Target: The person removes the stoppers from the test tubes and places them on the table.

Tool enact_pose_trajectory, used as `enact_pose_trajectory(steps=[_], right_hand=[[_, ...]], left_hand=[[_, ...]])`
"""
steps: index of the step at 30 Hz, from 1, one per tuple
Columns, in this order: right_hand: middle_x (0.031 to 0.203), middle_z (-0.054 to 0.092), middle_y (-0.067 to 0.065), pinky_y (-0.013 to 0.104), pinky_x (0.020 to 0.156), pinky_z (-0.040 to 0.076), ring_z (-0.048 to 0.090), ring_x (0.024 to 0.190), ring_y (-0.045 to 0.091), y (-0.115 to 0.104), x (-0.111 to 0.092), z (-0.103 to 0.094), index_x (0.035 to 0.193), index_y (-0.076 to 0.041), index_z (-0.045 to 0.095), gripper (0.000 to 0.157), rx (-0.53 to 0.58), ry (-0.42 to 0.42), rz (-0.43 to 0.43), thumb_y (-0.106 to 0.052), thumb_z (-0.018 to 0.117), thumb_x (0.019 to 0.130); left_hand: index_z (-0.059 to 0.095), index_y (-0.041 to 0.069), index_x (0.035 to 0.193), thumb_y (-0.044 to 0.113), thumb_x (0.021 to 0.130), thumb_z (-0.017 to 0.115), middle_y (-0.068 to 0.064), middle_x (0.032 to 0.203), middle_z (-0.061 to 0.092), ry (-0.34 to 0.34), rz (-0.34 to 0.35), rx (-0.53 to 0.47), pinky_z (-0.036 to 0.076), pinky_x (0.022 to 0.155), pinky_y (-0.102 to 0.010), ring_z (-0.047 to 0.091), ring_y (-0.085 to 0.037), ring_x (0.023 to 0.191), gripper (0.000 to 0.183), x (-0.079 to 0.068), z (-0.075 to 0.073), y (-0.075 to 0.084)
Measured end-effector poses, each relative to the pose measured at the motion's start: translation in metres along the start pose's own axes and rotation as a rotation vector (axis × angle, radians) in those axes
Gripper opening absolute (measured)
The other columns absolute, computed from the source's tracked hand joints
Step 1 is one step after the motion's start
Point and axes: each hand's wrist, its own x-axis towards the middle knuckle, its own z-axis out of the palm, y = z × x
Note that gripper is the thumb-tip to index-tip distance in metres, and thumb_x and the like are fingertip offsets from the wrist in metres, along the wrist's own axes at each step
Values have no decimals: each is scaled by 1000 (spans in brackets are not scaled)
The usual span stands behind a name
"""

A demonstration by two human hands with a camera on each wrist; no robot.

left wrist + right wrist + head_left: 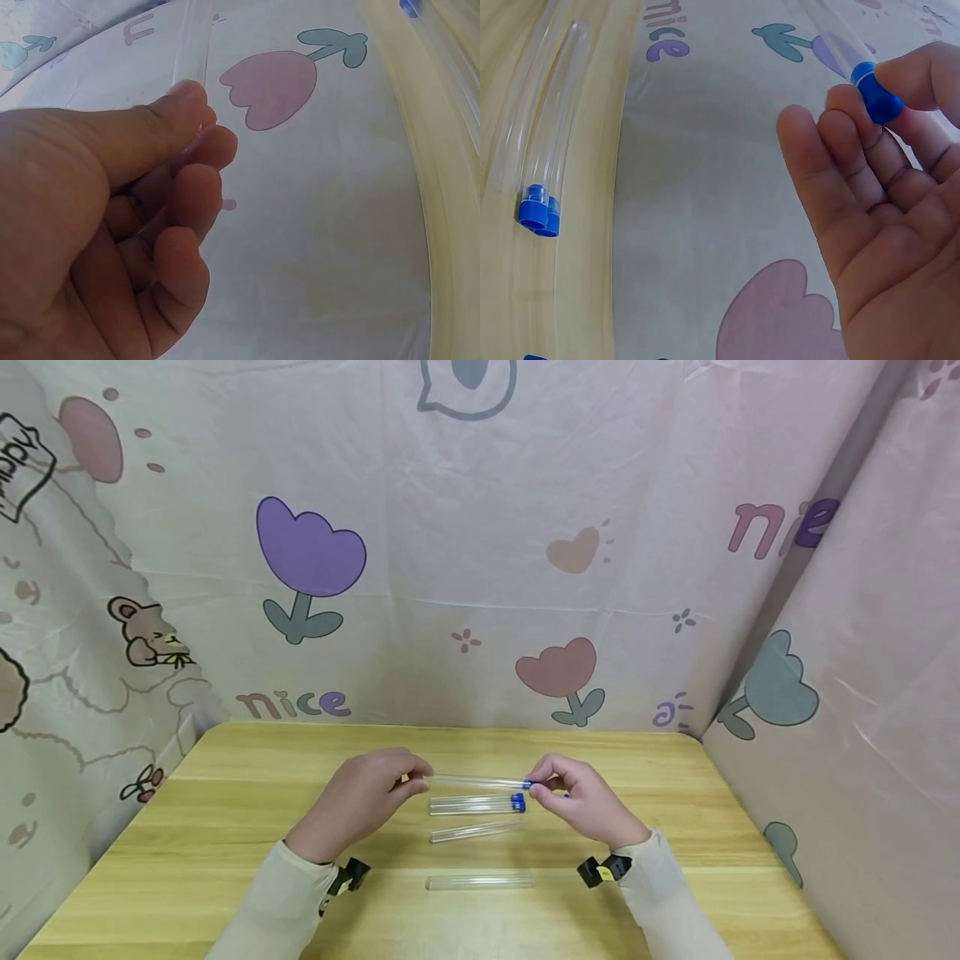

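Observation:
Both hands hold one clear test tube [480, 782] above the table, lying nearly level. My left hand [367, 793] pinches its left end between thumb and fingertips; in the left wrist view the tube [193, 45] runs away from the thumb tip. My right hand [588, 797] pinches the blue cap [877, 94] at the other end, with the cap sitting on the tube's mouth. Just nearer than the held tube lie two blue-capped test tubes [472, 806], side by side. Closer still are an uncapped tube [476, 832], slightly slanted, and another uncapped tube [480, 882].
The wooden table [172, 860] ends at a printed cloth backdrop [465, 568], with cloth at both sides too. A small blue piece [567, 795] shows partly behind the right hand. Each wrist wears a small black camera, such as the right one [602, 870].

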Motion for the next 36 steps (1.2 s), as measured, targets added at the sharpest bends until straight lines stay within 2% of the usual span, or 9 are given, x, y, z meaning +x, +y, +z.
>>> enact_pose_trajectory(steps=[4, 12, 15, 18, 21, 25, 28, 32, 36], right_hand=[[98, 68, 1, 30, 78, 58, 68, 86, 26, 0, 1, 2, 97, -11, 65, 16, -13, 11, 30, 5, 64, 97], [95, 65, -1, 28, 74, 55, 62, 82, 15, 1, 2, 3, 93, -14, 62, 22, -17, 7, -2, 8, 62, 95], [94, 64, 1, 27, 69, 52, 59, 80, 13, 3, 1, 1, 94, -14, 62, 19, 5, -22, -22, 4, 62, 98], [94, 63, 9, 26, 67, 50, 57, 79, 12, 5, 0, -1, 96, -15, 61, 18, 38, -62, -39, 2, 62, 100], [95, 62, 16, 26, 68, 50, 56, 81, 11, 7, 0, -3, 97, -11, 61, 15, 79, -104, -58, 3, 61, 101], [96, 61, 10, 26, 70, 50, 55, 82, 11, 9, -1, -5, 99, -3, 60, 8, 132, -145, -73, 4, 59, 102], [98, 62, 9, 25, 72, 51, 56, 83, 11, 10, -2, -7, 100, -2, 60, 6, 166, -161, -72, 3, 59, 102], [100, 62, 17, 25, 72, 52, 57, 84, 11, 11, -3, -8, 102, -1, 62, 2, 207, -188, -50, 0, 60, 103], [103, 64, 12, 27, 74, 53, 59, 85, 14, 13, -6, -11, 105, 4, 62, 7, 228, -222, -14, -2, 60, 104]], left_hand=[[78, 20, 103, 23, 93, 79, 14, 93, 71, -7, -5, 8, 54, 70, -25, 58, 1, 74, 11, 0, 0, 1], [78, 22, 103, 25, 93, 79, 15, 94, 71, -14, -7, 6, 54, 72, -25, 58, 1, 76, 11, 1, 1, 1], [78, 22, 102, 25, 93, 79, 15, 94, 71, -9, -3, 4, 54, 71, -25, 58, 1, 75, 10, 0, 1, 0], [78, 22, 102, 24, 93, 79, 15, 94, 71, -10, 6, -2, 53, 70, -25, 57, 1, 75, 9, 0, 0, -1], [78, 22, 102, 24, 93, 79, 15, 95, 71, -18, 14, -10, 54, 71, -24, 58, 1, 75, 9, 1, 0, -2], [78, 22, 103, 24, 93, 79, 15, 94, 71, -28, 29, -17, 54, 71, -25, 58, 2, 76, 10, 1, 1, -3], [78, 21, 103, 25, 93, 79, 15, 94, 71, -32, 46, -22, 54, 71, -25, 58, 2, 76, 11, 1, 1, -3], [79, 21, 102, 24, 92, 79, 14, 94, 72, -33, 59, -25, 55, 72, -25, 59, 3, 76, 10, 1, 1, -4], [79, 20, 101, 23, 92, 79, 13, 93, 72, -30, 67, -27, 56, 72, -25, 60, 3, 76, 10, 0, 3, -5]])
